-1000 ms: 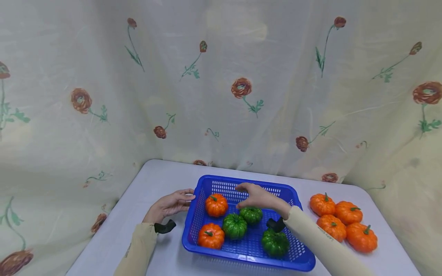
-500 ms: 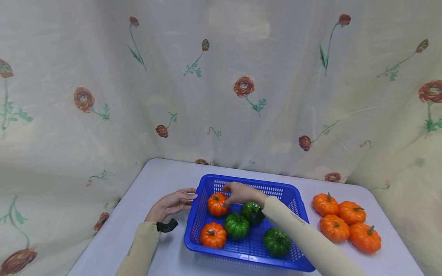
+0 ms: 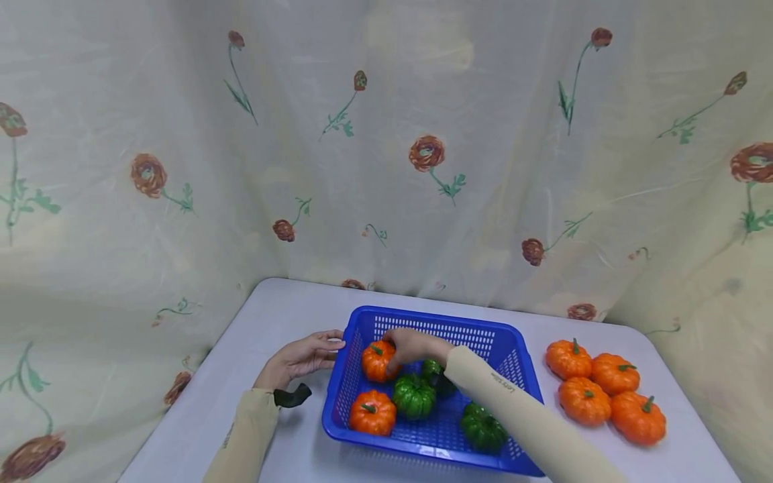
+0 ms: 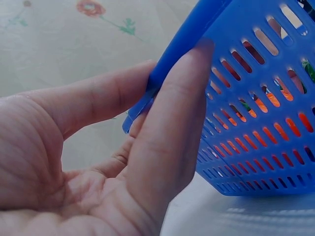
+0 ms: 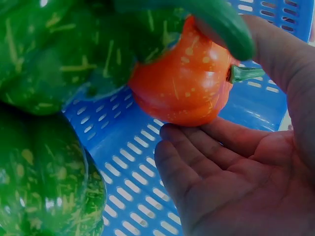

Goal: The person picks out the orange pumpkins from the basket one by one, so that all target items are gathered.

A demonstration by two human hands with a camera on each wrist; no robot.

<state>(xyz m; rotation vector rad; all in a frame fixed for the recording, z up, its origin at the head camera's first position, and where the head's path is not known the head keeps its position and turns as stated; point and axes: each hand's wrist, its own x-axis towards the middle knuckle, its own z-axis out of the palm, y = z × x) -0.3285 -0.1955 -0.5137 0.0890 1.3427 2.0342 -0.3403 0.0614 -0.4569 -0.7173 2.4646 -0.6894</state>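
Observation:
A blue perforated plastic basket [image 3: 423, 452] holds small orange and green pumpkins. My left hand [image 3: 304, 355] pinches the basket's left rim [image 4: 186, 39] between thumb and fingers. Inside the basket, my right hand [image 3: 413, 347] grips the back-left orange pumpkin [image 3: 375, 363]. In the right wrist view its thumb lies on one side of this orange pumpkin [image 5: 179, 93] and its fingertips press the other. Another orange pumpkin [image 3: 372, 421] sits at the front left, beside a green pumpkin [image 3: 414, 397]. A second green pumpkin [image 3: 436, 373] is partly hidden by the right wrist; a third [image 3: 480, 429] lies front right, partly behind the sleeve.
Several orange pumpkins [image 3: 584, 401] lie grouped on the white table [image 3: 302, 302] to the right of the basket. A flowered curtain [image 3: 386, 168] hangs behind the table and along its sides.
My right hand has moved left and down within the basket, from above the back green pumpkin to the back-left orange one, and closed around it. The left hand keeps its place on the rim.

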